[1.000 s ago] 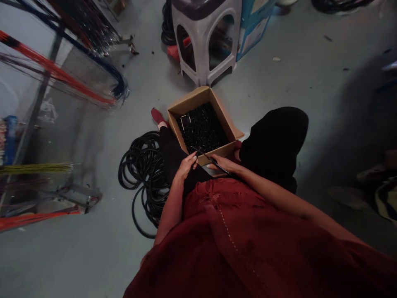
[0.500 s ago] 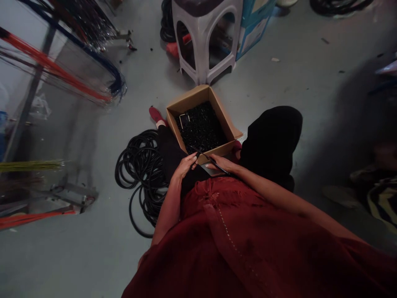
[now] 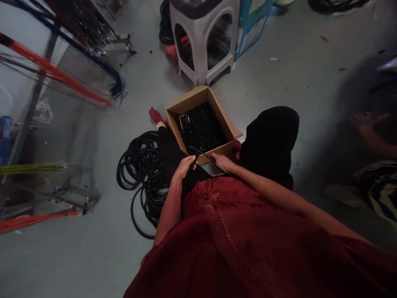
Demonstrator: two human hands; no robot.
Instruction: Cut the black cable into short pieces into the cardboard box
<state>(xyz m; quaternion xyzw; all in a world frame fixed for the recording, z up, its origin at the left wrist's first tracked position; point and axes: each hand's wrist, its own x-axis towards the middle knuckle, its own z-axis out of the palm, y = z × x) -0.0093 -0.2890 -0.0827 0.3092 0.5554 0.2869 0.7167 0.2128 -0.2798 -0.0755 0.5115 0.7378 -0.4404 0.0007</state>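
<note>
The left hand has its fingers bent and close together, with the tips at the thin black strip. The view is too small and dark to tell if they really pinch it. The right hand is closed loosely around the same strip, which passes under its fingers and comes out on the side of the wrist. The strip is above the near wall of the cardboard box, just in front of the person's lap. Its long axis lies on a diagonal: the far end points up and to the left, over the box, and the near end points down and to the right, along the right forearm. The box stands open on the grey floor and is full of small black parts. Just left of it lies a coil of black hose, and a red shoe is at its left corner. A dark cloth mass is just right of the box. Behind the box stands a white plastic stool. Bundles of orange and blue wires hang at the far left. Another person's hand shows, blurred, at the right edge.
</note>
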